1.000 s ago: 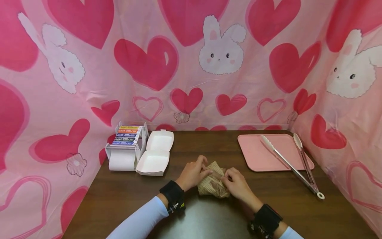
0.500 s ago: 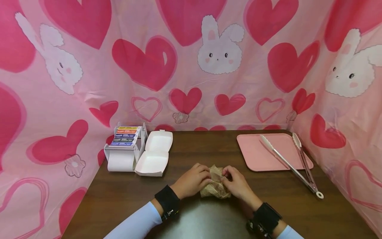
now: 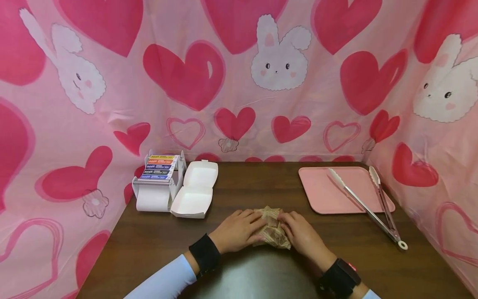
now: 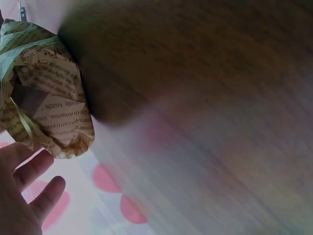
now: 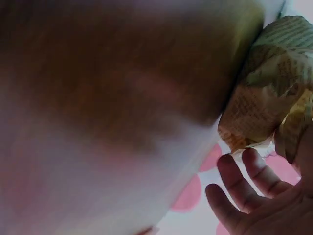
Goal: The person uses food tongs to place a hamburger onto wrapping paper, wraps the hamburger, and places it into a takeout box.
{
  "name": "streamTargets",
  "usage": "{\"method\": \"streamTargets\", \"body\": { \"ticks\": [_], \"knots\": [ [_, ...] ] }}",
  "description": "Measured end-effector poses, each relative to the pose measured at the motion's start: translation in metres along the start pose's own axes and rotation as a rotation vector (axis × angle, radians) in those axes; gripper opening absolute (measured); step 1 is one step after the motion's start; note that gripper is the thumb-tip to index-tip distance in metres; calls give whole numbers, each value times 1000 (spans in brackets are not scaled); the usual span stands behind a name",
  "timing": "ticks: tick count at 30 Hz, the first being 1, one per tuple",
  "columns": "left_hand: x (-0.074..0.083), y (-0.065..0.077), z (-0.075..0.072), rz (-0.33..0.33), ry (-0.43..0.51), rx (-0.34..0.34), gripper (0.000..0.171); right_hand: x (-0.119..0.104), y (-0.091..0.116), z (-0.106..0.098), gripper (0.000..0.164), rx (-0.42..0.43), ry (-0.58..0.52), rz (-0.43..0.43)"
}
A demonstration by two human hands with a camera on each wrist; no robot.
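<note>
A bundle of brown newsprint-patterned wrapping paper point(image 3: 274, 236) rests crumpled and folded on the table in the head view; what it may contain is hidden. At its left side, my left hand point(image 3: 237, 230) touches the paper with its fingers fairly straight. From the right, my right hand point(image 3: 304, 234) presses against the paper, fingers slightly bent. The left wrist view has the printed paper point(image 4: 54, 103) just beyond loosely spread fingers of the left hand point(image 4: 24, 191). In the right wrist view, relaxed fingers of the right hand point(image 5: 264, 196) lie beside the paper point(image 5: 254, 105).
An opened white clamshell box point(image 3: 192, 201) stands at the back left, beside a white roll dispenser point(image 3: 153, 197) with coloured labels. To the right is a pink tray point(image 3: 317, 199), with metal tongs point(image 3: 367, 209) lying across it. A heart-patterned curtain point(image 3: 239, 137) borders the dark wooden table point(image 3: 149, 249).
My left hand has come down lower and flatter against the paper's left side. The paper's raised top has been folded down. My right hand stays at the right side, its fingers reaching slightly farther over.
</note>
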State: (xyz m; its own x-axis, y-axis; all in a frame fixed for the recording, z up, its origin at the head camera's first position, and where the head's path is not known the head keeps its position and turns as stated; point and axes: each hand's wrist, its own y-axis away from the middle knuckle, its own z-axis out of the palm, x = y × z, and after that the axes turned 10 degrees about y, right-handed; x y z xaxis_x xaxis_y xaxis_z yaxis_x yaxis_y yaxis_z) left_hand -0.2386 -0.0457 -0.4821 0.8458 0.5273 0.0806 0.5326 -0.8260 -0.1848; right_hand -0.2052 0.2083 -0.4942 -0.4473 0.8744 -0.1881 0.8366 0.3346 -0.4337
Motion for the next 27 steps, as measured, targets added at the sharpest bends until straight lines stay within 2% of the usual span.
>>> {"method": "streamTargets", "body": {
  "ticks": [4, 9, 14, 18, 27],
  "knots": [
    [0, 3, -2, 18, -12, -4, 52, 2, 1, -1, 25, 49, 135, -99],
    [0, 5, -2, 25, -14, -28, 52, -4, 2, -7, 23, 126, 205, -206],
    [0, 7, -3, 9, 5, -46, 53, -16, 2, -11, 29, 73, 205, -337],
    [1, 9, -4, -5, 31, -45, 53, -19, 6, -8, 35, 41, 229, -350],
    [5, 7, -2, -64, 72, -35, 61, -18, 11, -6, 37, 84, 233, -368]
  ]
}}
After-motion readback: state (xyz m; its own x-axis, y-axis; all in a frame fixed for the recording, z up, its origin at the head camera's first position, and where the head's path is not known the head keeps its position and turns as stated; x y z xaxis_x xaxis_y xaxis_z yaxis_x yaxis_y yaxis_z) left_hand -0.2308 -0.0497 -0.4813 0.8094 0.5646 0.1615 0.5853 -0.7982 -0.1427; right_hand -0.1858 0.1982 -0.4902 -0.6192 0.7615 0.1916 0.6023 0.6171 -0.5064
